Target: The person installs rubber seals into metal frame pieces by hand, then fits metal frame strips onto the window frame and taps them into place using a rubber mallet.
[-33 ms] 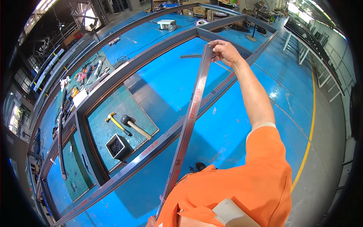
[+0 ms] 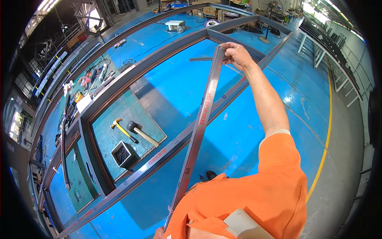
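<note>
My right hand point(image 2: 236, 56) pinches the far end of a long grey metal profile strip point(image 2: 205, 105) between thumb and fingers. The strip slants from there toward my body and passes above the near rail of a large dark window-like frame point(image 2: 143, 169). At the lower edge, my left hand point(image 2: 159, 233) shows only in part, closed around the strip's near end; the rest of it is hidden by my orange sleeve and the picture's edge. Inside the frame, a yellow-handled hammer point(image 2: 126, 131), a black-headed mallet point(image 2: 144, 134) and an open box of dark fasteners point(image 2: 124, 154) rest on a green board point(image 2: 109, 113).
A short dark strip point(image 2: 201, 59) lies within the frame's far part. Tools and cables litter a green surface point(image 2: 93, 73) beyond the frame at the left. A standing fan point(image 2: 270, 18) is at the back, and a long rack of profiles point(image 2: 330, 51) stands at the right.
</note>
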The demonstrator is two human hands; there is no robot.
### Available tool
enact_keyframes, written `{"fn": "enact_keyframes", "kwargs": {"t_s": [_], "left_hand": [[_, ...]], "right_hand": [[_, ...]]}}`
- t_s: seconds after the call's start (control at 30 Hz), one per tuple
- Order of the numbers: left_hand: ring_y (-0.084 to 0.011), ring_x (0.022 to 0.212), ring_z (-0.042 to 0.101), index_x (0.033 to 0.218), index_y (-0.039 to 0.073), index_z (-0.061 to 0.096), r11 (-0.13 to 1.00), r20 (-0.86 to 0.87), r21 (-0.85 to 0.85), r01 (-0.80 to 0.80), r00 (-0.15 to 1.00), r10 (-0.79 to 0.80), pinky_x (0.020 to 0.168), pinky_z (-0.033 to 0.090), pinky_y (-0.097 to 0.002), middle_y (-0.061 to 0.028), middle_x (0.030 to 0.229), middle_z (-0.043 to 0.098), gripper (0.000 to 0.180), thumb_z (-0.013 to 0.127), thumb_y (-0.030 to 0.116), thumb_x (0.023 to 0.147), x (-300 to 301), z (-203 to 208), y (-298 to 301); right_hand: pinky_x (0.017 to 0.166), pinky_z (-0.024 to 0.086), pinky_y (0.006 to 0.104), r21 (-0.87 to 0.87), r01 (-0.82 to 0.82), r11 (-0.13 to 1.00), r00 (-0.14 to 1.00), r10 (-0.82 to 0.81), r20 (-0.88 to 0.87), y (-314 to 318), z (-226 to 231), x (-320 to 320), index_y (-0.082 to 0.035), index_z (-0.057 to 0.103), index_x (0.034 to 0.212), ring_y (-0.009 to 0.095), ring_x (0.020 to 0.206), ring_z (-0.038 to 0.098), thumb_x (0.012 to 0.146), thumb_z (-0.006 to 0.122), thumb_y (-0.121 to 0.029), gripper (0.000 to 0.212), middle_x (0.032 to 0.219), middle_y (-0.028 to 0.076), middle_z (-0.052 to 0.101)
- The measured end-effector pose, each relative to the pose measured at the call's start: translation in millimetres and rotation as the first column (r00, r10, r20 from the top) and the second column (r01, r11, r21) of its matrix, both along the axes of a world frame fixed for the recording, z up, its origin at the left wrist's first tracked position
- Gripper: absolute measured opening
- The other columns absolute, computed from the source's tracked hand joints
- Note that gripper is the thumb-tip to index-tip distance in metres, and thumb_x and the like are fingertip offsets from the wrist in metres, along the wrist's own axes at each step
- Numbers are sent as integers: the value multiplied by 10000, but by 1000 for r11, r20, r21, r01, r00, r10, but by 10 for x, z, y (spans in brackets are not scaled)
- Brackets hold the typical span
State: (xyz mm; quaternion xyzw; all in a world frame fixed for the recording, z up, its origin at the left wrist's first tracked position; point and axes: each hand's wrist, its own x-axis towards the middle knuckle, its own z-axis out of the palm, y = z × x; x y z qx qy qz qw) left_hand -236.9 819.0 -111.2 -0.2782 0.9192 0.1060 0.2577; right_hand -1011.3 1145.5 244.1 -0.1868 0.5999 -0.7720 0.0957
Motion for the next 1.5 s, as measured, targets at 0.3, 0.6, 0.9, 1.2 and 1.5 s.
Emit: {"fn": "enact_keyframes", "kwargs": {"t_s": [0.3,0.6,0.9,1.2,1.5], "left_hand": [[-313,956,670,1229,-14,676,726,136,589,-355,929,344,788,529,-436,-194,1061,739,732,626,624,874,-265,456,-66],[-274,876,659,1213,13,687,968,101,208,-139,988,120,759,527,-417,-162,1022,741,670,664,584,862,-107,128,-122],[-263,818,643,1199,24,692,843,183,442,-307,951,250,736,522,-418,-153,978,739,609,706,516,840,-247,291,-242],[-323,829,666,1218,46,695,908,105,355,-221,975,196,757,527,-457,-203,1023,738,617,705,523,825,186,-390,-379],[-323,543,443,732,10,606,923,-343,308,-230,878,334,577,424,-470,-171,585,550,364,719,355,767,-568,657,-159]], "right_hand": [[587,582,306,82,108,991,993,-111,33,204,-22,-34,11,686,1114,207,755,679,934,587,-46,213,978,157,714],[605,563,292,338,260,904,915,-119,-386,-16,9,177,6,683,1122,173,731,658,946,608,-48,198,943,108,706],[646,530,290,358,391,848,770,-88,-632,-187,28,250,-12,644,1052,151,683,602,965,603,-68,111,886,64,666],[661,520,334,358,502,787,735,-170,-657,-338,-74,225,-7,610,974,192,697,597,974,574,-114,113,890,78,654],[822,506,349,164,792,588,403,-301,-864,-344,-619,158,-4,597,970,213,898,590,989,553,-167,170,1053,108,607]]}}
